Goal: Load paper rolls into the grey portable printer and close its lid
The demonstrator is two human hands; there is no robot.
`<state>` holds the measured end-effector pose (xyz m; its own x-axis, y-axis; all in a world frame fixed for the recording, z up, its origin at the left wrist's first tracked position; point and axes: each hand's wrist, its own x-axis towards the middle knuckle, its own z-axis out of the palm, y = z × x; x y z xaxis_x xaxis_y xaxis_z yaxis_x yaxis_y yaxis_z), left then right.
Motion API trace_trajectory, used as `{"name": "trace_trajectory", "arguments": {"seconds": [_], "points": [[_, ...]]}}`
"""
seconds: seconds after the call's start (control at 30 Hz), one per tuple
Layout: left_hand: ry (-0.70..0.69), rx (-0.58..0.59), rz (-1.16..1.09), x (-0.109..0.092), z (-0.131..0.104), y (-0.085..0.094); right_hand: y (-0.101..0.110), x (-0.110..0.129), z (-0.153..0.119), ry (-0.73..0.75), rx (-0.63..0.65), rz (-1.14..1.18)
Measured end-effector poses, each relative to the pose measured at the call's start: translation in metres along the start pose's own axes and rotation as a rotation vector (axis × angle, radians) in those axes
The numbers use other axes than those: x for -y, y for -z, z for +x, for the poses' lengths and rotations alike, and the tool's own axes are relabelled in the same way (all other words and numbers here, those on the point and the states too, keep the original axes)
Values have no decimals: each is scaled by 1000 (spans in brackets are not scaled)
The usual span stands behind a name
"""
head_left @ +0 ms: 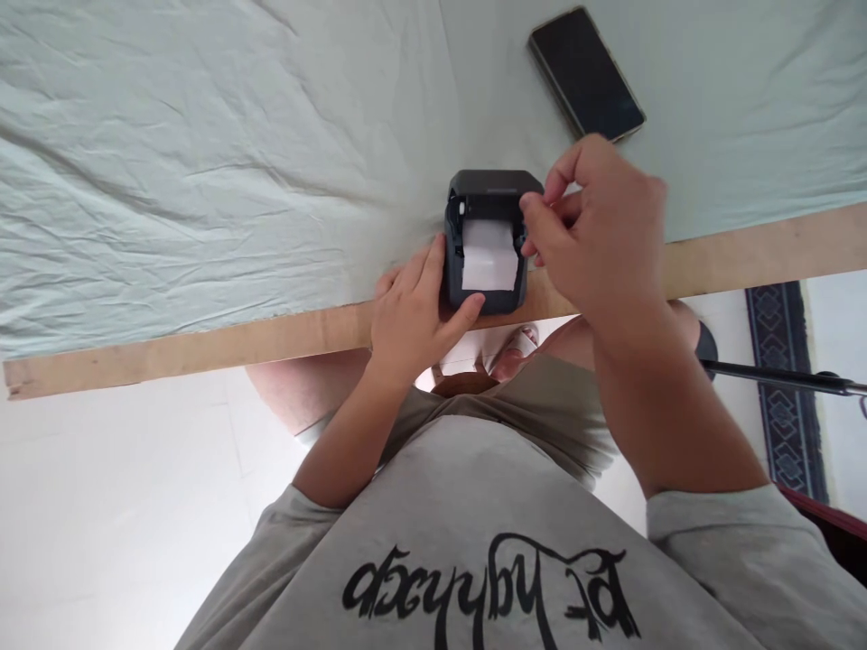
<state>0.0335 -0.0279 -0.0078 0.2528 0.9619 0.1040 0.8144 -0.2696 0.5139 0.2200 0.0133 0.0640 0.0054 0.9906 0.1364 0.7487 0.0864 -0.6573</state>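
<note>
A small dark portable printer (455, 280) stands at the table's front edge with its lid (494, 181) raised. White paper (489, 257) lies inside and its torn end hangs over the front part. My left hand (410, 316) holds the printer from its left side, fingers along the wall and thumb on the near front rim. At the lid's right corner, the thumb and forefinger of my right hand (596, 226) are pinched together on its edge. The other right fingers curl beside the printer, and their tips are partly hidden.
A dark smartphone (588, 77) lies beyond my right hand on the pale green wrinkled cloth (223, 162). The wooden table edge (203, 338) runs across in front of my body. At lower right are a thin black rod (778, 373) and a patterned dark strip (786, 361).
</note>
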Motion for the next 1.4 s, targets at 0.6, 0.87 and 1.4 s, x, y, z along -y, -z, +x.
{"name": "trace_trajectory", "arguments": {"seconds": [0.6,0.87,1.4], "points": [[16,34,-27,-1,0,3,-18,13,43,44,452,-453],[17,32,-22,-1,0,3,-7,24,49,64,549,-496],[15,37,15,-3,0,3,44,-94,23,-702,-289,762]]}}
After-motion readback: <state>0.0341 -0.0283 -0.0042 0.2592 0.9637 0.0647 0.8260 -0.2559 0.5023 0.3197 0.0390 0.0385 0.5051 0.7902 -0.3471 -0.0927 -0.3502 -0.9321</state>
